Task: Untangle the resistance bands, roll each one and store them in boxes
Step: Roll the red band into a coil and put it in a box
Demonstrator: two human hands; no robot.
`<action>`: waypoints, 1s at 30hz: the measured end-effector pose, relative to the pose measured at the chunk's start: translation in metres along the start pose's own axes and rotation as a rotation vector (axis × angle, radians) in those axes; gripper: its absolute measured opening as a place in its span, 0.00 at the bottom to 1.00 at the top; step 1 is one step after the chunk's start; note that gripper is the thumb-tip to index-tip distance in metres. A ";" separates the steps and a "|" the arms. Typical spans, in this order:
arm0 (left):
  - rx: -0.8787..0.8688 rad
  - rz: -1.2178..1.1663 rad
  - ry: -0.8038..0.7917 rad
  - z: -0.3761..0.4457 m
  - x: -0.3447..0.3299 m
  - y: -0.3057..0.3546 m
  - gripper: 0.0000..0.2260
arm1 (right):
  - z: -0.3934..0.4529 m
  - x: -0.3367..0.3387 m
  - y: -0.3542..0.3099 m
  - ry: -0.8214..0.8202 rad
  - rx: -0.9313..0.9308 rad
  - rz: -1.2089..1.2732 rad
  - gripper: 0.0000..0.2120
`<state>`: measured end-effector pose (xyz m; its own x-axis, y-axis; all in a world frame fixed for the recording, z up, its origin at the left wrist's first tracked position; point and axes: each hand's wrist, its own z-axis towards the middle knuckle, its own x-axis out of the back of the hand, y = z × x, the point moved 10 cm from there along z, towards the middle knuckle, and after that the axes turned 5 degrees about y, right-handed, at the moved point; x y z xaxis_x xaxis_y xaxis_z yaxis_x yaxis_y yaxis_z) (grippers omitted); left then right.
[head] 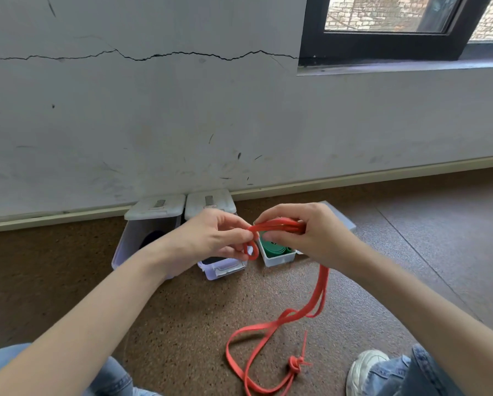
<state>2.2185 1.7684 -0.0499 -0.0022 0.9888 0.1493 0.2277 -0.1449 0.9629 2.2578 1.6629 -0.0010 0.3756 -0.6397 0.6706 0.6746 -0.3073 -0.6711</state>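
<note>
A long red resistance band [279,321] runs between both hands above the floor. My left hand [214,238] pinches a small loop at its end. My right hand [305,232] grips several folded strands of it. The rest hangs down from my right hand and lies in loops on the floor, ending in a knot [296,364] near my shoe. Behind the hands, a small white box [276,260] holds a rolled green band [274,248]. Two clear boxes [142,235] with open white lids stand at the wall, and a dark band shows inside the left one.
The second clear box [224,268] sits just below my left hand with a dark band in it. The brown speckled floor [182,324] stretches around. My knees in jeans and a white shoe [365,370] frame the bottom edge. A grey cracked wall [182,124] and a window lie ahead.
</note>
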 end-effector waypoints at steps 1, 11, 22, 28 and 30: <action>0.021 -0.020 -0.009 0.000 -0.003 -0.002 0.07 | 0.000 0.002 -0.002 0.018 0.013 -0.022 0.08; 0.088 -0.088 0.039 0.005 -0.001 -0.012 0.05 | -0.005 -0.017 -0.005 -0.117 0.048 -0.171 0.11; 0.206 -0.072 -0.100 0.001 -0.004 -0.026 0.07 | -0.004 -0.010 -0.008 -0.045 0.081 -0.119 0.10; 0.070 0.279 -0.213 -0.004 -0.016 -0.018 0.08 | -0.012 -0.032 -0.013 -0.246 0.159 -0.261 0.09; 0.048 0.332 -0.236 -0.005 -0.023 -0.018 0.07 | -0.014 -0.038 -0.015 -0.283 0.199 -0.306 0.08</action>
<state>2.2097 1.7476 -0.0691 0.3012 0.8707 0.3889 0.2237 -0.4610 0.8588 2.2242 1.6820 -0.0212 0.2800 -0.3147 0.9069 0.8802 -0.2930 -0.3734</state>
